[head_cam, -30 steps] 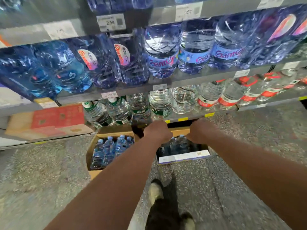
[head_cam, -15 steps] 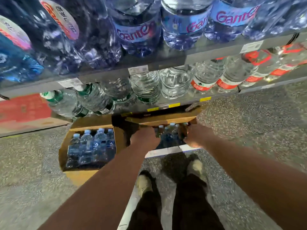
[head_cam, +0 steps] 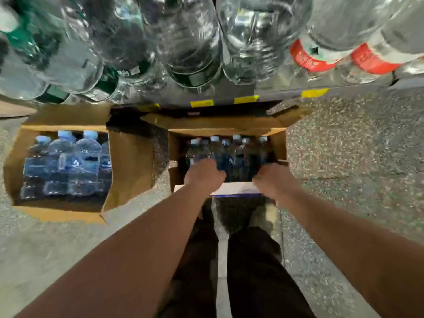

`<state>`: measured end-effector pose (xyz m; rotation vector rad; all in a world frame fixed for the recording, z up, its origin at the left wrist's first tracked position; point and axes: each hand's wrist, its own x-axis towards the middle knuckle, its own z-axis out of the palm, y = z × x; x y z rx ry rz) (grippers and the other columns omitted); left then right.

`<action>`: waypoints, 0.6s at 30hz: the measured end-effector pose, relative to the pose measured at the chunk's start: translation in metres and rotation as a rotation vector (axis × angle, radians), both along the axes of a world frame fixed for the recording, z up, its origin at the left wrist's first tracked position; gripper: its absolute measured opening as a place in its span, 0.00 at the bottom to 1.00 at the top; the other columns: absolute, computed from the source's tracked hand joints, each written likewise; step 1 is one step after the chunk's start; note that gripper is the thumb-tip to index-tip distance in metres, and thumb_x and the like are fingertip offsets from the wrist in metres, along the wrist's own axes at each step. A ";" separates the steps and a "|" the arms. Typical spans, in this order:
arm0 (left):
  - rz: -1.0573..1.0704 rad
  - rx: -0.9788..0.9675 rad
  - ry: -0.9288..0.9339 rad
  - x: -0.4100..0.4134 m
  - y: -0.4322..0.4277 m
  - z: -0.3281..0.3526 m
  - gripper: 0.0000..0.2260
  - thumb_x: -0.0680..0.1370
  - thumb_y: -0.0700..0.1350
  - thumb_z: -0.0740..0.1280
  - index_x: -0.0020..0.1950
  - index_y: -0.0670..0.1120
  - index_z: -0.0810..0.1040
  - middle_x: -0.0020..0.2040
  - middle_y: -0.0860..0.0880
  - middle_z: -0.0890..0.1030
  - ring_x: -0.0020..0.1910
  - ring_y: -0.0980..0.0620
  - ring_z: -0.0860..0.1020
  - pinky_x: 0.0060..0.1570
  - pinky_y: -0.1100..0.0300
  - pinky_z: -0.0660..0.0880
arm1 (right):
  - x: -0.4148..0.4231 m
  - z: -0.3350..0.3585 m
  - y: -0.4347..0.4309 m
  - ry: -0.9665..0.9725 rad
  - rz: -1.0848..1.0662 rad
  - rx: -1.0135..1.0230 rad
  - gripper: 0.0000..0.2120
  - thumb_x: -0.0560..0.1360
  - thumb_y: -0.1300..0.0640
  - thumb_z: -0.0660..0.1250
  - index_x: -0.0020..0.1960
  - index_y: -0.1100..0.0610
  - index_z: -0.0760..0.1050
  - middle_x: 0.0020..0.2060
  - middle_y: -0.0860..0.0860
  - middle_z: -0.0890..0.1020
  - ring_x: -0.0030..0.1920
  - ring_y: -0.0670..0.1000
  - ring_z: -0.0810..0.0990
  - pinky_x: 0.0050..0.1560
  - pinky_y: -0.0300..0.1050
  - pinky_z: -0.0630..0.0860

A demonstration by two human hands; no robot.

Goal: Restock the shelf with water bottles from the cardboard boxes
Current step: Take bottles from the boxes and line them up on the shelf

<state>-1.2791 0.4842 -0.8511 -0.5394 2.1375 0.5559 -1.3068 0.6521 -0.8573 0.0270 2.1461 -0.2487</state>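
Two open cardboard boxes stand on the floor under the shelf. The left box [head_cam: 128,161] holds a wrapped pack of small blue-capped water bottles [head_cam: 66,166]. The right box [head_cam: 278,145] holds more small bottles [head_cam: 231,154], dark in shadow. My left hand [head_cam: 203,174] reaches into the right box at its near left side, fingers curled down onto the bottles. My right hand [head_cam: 273,180] is at the box's near right corner, with its fingers hidden inside. The shelf edge [head_cam: 263,97] above carries large clear bottles [head_cam: 188,42].
Large bottles with green labels [head_cam: 55,92] fill the shelf's left part, red-labelled ones [head_cam: 307,58] the right. Yellow tape strips [head_cam: 202,103] mark the shelf edge. My legs and shoes [head_cam: 263,216] stand just behind the right box on the speckled floor [head_cam: 355,157].
The view has dropped toward the floor and closer to the boxes. Both hands have gone lower, from the right box's far edge to its near end, over the bottles.
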 end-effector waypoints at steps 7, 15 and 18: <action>0.244 0.010 -0.018 -0.027 -0.014 -0.145 0.23 0.72 0.50 0.71 0.63 0.41 0.72 0.58 0.41 0.77 0.54 0.43 0.77 0.44 0.56 0.73 | -0.024 -0.132 -0.015 -0.048 -0.299 -0.067 0.18 0.70 0.51 0.73 0.54 0.60 0.75 0.47 0.56 0.79 0.49 0.57 0.78 0.42 0.44 0.72; 0.416 0.043 -0.129 -0.011 0.007 -0.236 0.32 0.71 0.50 0.74 0.69 0.37 0.68 0.63 0.41 0.75 0.59 0.43 0.76 0.51 0.57 0.74 | 0.001 -0.224 -0.026 -0.161 -0.367 -0.067 0.37 0.69 0.43 0.73 0.71 0.59 0.66 0.65 0.57 0.74 0.62 0.58 0.74 0.56 0.44 0.72; 0.467 -0.004 -0.140 -0.013 0.017 -0.239 0.40 0.72 0.50 0.74 0.74 0.36 0.57 0.70 0.38 0.67 0.65 0.41 0.71 0.61 0.53 0.71 | 0.007 -0.229 -0.030 -0.063 -0.488 -0.134 0.32 0.67 0.47 0.76 0.66 0.59 0.72 0.61 0.57 0.78 0.58 0.56 0.77 0.46 0.39 0.70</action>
